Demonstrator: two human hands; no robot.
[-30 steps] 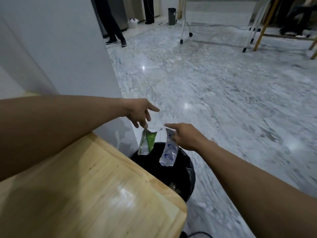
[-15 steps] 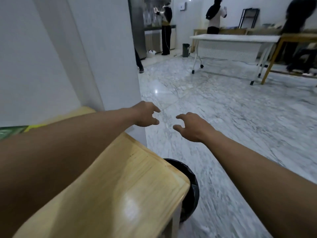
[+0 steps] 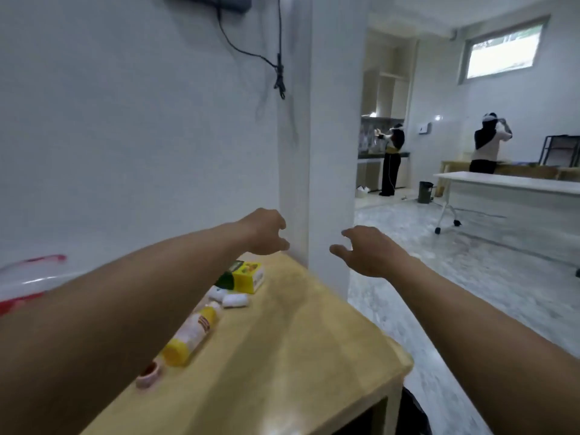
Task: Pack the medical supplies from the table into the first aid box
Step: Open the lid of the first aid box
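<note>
Left hand (image 3: pixel 266 231) and right hand (image 3: pixel 370 251) both raised above far counter (image 3: pixel 298 340) edge, fingers loosely curled, spread, holding nothing. Supplies lie on counter beside left forearm: yellow-green box (image 3: pixel 248 276), white rolls (image 3: pixel 233 299), yellow-capped bottle (image 3: pixel 191 335) on its side, small pinkish tape roll (image 3: pixel 149 375). Clear red-trimmed container (image 3: pixel 28 277) at far left (blurred, mostly hidden).

A light wooden table (image 3: pixel 298 356) carries a yellow-and-green carton (image 3: pixel 246 275) at its far end, two small white rolls (image 3: pixel 233 300) nearer, then a lying yellow-capped white bottle (image 3: pixel 190 335), and nearest a small pink-rimmed cap (image 3: pixel 149 374).
</note>
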